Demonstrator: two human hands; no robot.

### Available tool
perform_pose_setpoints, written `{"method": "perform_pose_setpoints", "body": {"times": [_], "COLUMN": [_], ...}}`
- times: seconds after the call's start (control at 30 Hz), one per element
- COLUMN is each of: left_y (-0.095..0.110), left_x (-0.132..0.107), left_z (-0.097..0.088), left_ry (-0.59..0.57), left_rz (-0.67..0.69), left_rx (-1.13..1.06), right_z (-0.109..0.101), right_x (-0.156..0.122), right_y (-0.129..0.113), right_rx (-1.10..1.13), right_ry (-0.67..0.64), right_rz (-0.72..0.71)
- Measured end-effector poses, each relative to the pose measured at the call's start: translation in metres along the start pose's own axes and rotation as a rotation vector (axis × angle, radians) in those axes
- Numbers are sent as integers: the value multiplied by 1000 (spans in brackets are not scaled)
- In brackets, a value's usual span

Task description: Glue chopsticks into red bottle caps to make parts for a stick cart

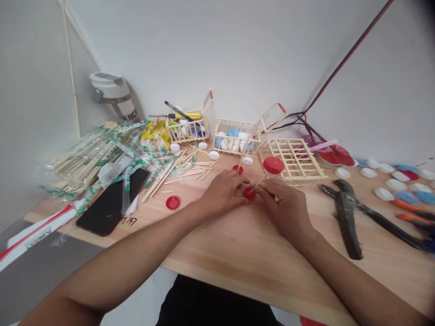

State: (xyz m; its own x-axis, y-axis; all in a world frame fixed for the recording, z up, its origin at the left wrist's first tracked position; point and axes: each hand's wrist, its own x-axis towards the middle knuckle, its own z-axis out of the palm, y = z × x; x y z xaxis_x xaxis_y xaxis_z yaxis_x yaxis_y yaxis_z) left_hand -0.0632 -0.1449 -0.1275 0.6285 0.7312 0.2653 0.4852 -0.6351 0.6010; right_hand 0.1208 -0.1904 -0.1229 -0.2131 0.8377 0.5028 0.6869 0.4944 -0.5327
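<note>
Heads up: your right hand (280, 203) was pinched almost shut on a thin wooden stick (260, 179) with a red bottle cap (273, 165) on its far end. Your left hand (220, 194) was curled in against a second red cap (249, 194) at the near end. That joint looked shaky, so one hard twist could've popped a cap off toward the pliers (345, 213) right of your right hand.
</note>
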Motion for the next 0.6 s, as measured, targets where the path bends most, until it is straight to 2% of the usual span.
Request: {"method": "perform_pose_setpoints", "body": {"times": [0.2,0.6], "left_y": [0,0], "left_x": [0,-1], "left_z": [0,0], "left_ry": [10,17], "left_rz": [-29,-4], "left_rx": [-3,-4], "right_z": [0,0], "right_x": [1,1], "right_y": [0,-2], "right_rx": [-18,-2], "right_ry": [9,7], "right_rz": [-9,-4]}}
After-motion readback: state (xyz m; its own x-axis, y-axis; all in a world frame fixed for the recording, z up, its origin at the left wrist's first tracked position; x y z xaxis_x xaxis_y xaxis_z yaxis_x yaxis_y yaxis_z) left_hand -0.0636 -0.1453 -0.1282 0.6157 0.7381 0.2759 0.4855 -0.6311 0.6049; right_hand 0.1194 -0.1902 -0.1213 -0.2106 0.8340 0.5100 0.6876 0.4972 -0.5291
